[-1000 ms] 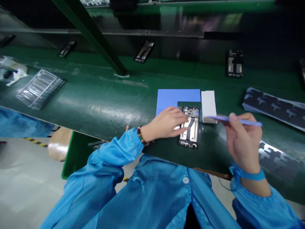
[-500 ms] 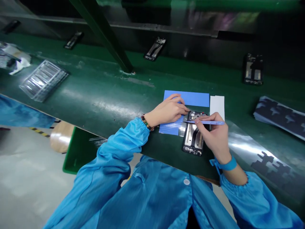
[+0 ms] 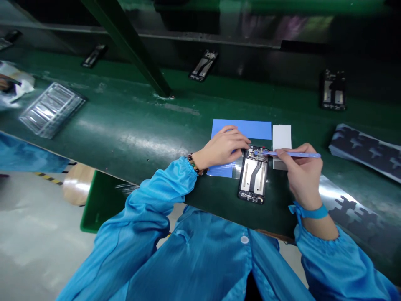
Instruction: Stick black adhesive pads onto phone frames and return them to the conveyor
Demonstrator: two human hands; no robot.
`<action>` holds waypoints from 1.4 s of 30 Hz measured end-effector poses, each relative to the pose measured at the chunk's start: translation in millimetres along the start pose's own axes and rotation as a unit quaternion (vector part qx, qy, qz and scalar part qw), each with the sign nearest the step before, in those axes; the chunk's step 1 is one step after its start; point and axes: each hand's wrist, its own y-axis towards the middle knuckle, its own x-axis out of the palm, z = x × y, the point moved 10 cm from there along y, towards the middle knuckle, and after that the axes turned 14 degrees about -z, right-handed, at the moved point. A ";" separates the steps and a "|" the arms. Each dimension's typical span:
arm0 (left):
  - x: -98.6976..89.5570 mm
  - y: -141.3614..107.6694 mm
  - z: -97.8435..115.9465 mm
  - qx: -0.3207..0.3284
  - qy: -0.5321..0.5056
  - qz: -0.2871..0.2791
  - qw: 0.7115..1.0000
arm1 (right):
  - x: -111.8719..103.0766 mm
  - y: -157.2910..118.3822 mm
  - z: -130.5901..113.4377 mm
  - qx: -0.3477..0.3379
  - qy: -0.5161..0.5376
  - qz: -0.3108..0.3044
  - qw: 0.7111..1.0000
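Observation:
An opened phone (image 3: 253, 179) lies on the green bench in front of me, its silvery inside and dark ribbon cable facing up. My left hand (image 3: 226, 145) rests over blue sheets, fingers stretched out, with fingertips at the phone's upper left corner. Between the thumb and fingers of my right hand (image 3: 302, 175) is a thin purple stick tool (image 3: 297, 154). It points left, its tip over the circuit parts at the phone's top end. Whether the tip touches them I cannot tell. A blue sheet (image 3: 250, 128) and a white card (image 3: 282, 136) lie just beyond the phone.
More opened phones, one at the back centre (image 3: 203, 65) and one at the back right (image 3: 333, 90), lie beyond. A clear plastic tray (image 3: 53, 109) sits left; a stack of dark patterned sheets (image 3: 366, 146) sits right. A green post (image 3: 134, 50) rises from the bench. A green bin (image 3: 100, 205) stands below.
My right hand has moved right and slightly up with the purple stick tool, uncovering more of the phone. The tool's tip has shifted from the phone's left edge onto its top part. My left hand stays nearly still.

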 end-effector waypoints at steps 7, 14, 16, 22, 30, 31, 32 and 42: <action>8.6 3.1 11.7 0.023 0.004 -0.006 1.000 | 2.7 0.9 1.8 -0.022 -0.024 -0.015 0.999; 16.5 4.1 19.0 0.064 0.019 -0.004 0.998 | 4.7 1.5 -3.2 -0.037 -0.028 -0.017 0.999; 18.2 5.1 22.0 0.075 0.021 -0.012 0.997 | 6.6 1.3 -3.5 -0.034 -0.028 -0.018 0.999; 18.6 6.3 23.7 0.069 0.029 -0.018 0.997 | -1.4 -0.6 -15.7 -0.041 -0.015 0.004 0.999; 18.8 5.1 25.6 0.077 0.031 0.013 0.996 | -126.3 -75.5 -14.9 -0.052 -0.025 0.236 0.970; 19.6 4.5 26.1 0.077 0.034 0.012 0.996 | -139.4 -88.7 -10.0 -0.044 -0.032 0.258 0.965; 20.1 3.4 27.1 0.078 0.039 0.011 0.996 | -150.1 -101.2 -5.4 -0.037 -0.038 0.279 0.959; 23.3 -8.7 37.6 0.073 0.063 0.040 0.995 | -146.5 -125.0 24.3 -0.010 0.002 0.289 0.957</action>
